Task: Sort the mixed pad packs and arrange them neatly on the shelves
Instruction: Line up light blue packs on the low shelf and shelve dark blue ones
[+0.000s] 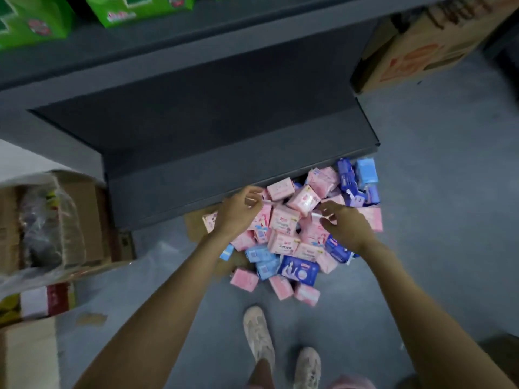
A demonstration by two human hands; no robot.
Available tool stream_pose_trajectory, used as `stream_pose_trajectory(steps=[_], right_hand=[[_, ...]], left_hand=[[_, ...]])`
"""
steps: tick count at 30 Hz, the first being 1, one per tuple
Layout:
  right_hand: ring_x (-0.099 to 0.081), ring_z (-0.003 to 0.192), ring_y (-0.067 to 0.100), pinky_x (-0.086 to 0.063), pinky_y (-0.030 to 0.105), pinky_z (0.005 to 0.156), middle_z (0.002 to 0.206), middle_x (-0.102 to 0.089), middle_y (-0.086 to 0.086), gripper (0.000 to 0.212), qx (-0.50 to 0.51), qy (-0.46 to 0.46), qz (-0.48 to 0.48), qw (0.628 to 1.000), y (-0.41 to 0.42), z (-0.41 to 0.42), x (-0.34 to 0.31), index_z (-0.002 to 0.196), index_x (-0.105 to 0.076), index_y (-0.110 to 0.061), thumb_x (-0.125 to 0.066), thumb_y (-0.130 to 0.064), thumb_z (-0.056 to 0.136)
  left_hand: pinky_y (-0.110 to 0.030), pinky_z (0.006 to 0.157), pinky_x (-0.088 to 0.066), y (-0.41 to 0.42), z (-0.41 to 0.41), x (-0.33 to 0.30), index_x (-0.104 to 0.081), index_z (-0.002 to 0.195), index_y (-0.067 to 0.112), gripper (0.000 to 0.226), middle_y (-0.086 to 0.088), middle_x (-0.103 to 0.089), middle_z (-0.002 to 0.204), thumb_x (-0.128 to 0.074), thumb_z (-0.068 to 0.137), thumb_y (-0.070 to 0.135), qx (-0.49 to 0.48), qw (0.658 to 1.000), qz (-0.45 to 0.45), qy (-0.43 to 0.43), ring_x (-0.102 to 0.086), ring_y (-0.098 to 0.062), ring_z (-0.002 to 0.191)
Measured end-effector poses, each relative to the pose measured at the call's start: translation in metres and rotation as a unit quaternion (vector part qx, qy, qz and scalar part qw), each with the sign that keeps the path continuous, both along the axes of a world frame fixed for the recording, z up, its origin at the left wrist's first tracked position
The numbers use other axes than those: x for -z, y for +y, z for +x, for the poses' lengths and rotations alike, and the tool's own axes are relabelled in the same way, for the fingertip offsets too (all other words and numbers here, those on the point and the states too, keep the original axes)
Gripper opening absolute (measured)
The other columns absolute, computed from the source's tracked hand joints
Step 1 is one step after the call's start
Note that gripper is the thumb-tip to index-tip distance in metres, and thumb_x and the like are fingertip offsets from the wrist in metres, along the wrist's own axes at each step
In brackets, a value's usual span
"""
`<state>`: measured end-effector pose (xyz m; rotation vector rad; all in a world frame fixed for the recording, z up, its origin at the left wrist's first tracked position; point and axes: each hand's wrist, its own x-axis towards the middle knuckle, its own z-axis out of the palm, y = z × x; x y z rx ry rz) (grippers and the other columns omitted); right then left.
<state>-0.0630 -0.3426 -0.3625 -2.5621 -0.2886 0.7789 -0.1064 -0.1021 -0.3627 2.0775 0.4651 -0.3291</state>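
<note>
Grey floor (435,220) spreads below a dark shelf (224,141); a heap of pad packs (292,237), mostly pink with some blue, lies at the shelf's foot; the left hand (238,211) and right hand (345,223) hover over the heap, fingers loosely curled, gripping nothing clearly; cardboard boxes (70,220) sit left.

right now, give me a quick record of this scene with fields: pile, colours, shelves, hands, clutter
pile: pad packs heaped on the floor at the foot of the shelf unit
colours: mostly pink; light blue packs and dark blue packs at the edges
shelves: grey lower shelf bare; green packs on the shelf above
hands: left hand and right hand over the pile, fingers curled; grasp unclear
clutter: cardboard boxes at left and upper right
</note>
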Motion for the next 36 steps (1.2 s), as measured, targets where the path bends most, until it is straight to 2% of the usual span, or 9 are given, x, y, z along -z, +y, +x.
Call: stream_pose_trajectory(steps=[3, 6, 11, 14, 19, 24, 28, 33, 36], right_hand=[[-0.060, 0.107, 0.029, -0.046, 0.033, 0.084, 0.118, -0.065, 0.007, 0.031, -0.006, 0.042, -0.061, 0.997, -0.041, -0.028, 0.028, 0.123, -0.058, -0.018, -0.056, -0.019, 0.092], [-0.057, 0.112, 0.032, -0.044, 0.034, 0.088, 0.126, -0.060, 0.009, 0.037, -0.019, 0.065, -0.128, 0.990, -0.085, -0.039, 0.045, 0.128, -0.055, -0.022, -0.053, -0.021, 0.091], [-0.056, 0.115, 0.030, -0.046, 0.036, 0.094, 0.132, -0.056, 0.005, 0.041, -0.055, 0.091, -0.150, 0.983, -0.155, -0.027, 0.066, 0.132, -0.049, -0.027, -0.051, -0.025, 0.092], [-0.054, 0.117, 0.029, -0.044, 0.035, 0.094, 0.133, -0.055, 0.006, 0.041, -0.084, 0.079, -0.141, 0.983, -0.199, -0.006, 0.078, 0.134, -0.048, -0.026, -0.049, -0.024, 0.093], [-0.052, 0.117, 0.025, -0.044, 0.034, 0.093, 0.130, -0.056, 0.003, 0.042, -0.141, 0.035, -0.126, 0.981, -0.283, 0.055, 0.100, 0.135, -0.046, -0.024, -0.048, -0.023, 0.093], [-0.054, 0.115, 0.026, -0.045, 0.034, 0.089, 0.127, -0.057, 0.005, 0.035, -0.090, -0.002, -0.061, 0.994, -0.343, 0.103, 0.113, 0.125, -0.058, -0.017, -0.054, -0.013, 0.091], [-0.053, 0.116, 0.028, -0.045, 0.035, 0.091, 0.128, -0.055, 0.008, 0.030, -0.073, -0.003, -0.022, 0.997, -0.363, 0.128, 0.139, 0.115, -0.063, -0.013, -0.058, -0.006, 0.087], [-0.052, 0.117, 0.024, -0.046, 0.032, 0.091, 0.128, -0.055, 0.005, 0.032, -0.100, 0.008, -0.032, 0.994, -0.363, 0.150, 0.174, 0.121, -0.060, -0.016, -0.056, -0.010, 0.090], [-0.053, 0.115, 0.024, -0.047, 0.033, 0.090, 0.129, -0.056, 0.005, 0.035, -0.130, -0.007, -0.037, 0.991, -0.354, 0.162, 0.200, 0.126, -0.056, -0.018, -0.055, -0.014, 0.091]], left_hand=[[-0.031, 0.082, -0.050, -0.025, -0.016, 0.028, -0.062, 0.106, 0.024, 0.020, 0.006, -0.068, 0.097, -0.059, 0.089, 0.013, 0.037, 0.998, 0.025, 0.042, -0.064, -0.014, 0.089], [-0.030, 0.083, -0.049, -0.066, -0.024, 0.047, -0.061, 0.113, 0.021, 0.024, 0.008, -0.069, 0.105, -0.058, 0.090, 0.019, 0.117, 0.987, 0.066, 0.089, -0.063, -0.013, 0.097], [-0.033, 0.083, -0.049, -0.144, -0.023, 0.073, -0.058, 0.117, 0.021, 0.025, 0.007, -0.067, 0.115, -0.054, 0.092, 0.023, 0.177, 0.965, 0.118, 0.154, -0.062, -0.019, 0.105], [-0.034, 0.084, -0.049, -0.191, -0.014, 0.086, -0.058, 0.117, 0.020, 0.026, 0.005, -0.067, 0.117, -0.054, 0.092, 0.024, 0.143, 0.967, 0.123, 0.174, -0.062, -0.021, 0.105], [-0.029, 0.085, -0.046, -0.289, 0.031, 0.109, -0.059, 0.118, 0.021, 0.027, 0.007, -0.069, 0.111, -0.055, 0.092, 0.023, 0.018, 0.982, 0.113, 0.153, -0.063, -0.017, 0.103], [-0.032, 0.085, -0.047, -0.358, 0.071, 0.132, -0.057, 0.122, 0.021, 0.029, 0.008, -0.069, 0.106, -0.056, 0.093, 0.022, -0.035, 0.990, 0.068, 0.118, -0.063, -0.016, 0.102], [-0.031, 0.085, -0.047, -0.376, 0.086, 0.158, -0.053, 0.126, 0.018, 0.033, 0.005, -0.069, 0.108, -0.057, 0.093, 0.021, -0.021, 0.990, 0.052, 0.126, -0.062, -0.017, 0.103], [-0.033, 0.084, -0.050, -0.372, 0.100, 0.196, -0.058, 0.120, 0.017, 0.028, 0.005, -0.070, 0.106, -0.058, 0.091, 0.018, -0.027, 0.991, 0.054, 0.117, -0.063, -0.017, 0.101], [-0.031, 0.083, -0.049, -0.367, 0.111, 0.218, -0.059, 0.120, 0.017, 0.029, 0.005, -0.068, 0.110, -0.059, 0.091, 0.018, -0.015, 0.994, 0.070, 0.083, -0.062, -0.017, 0.102]])
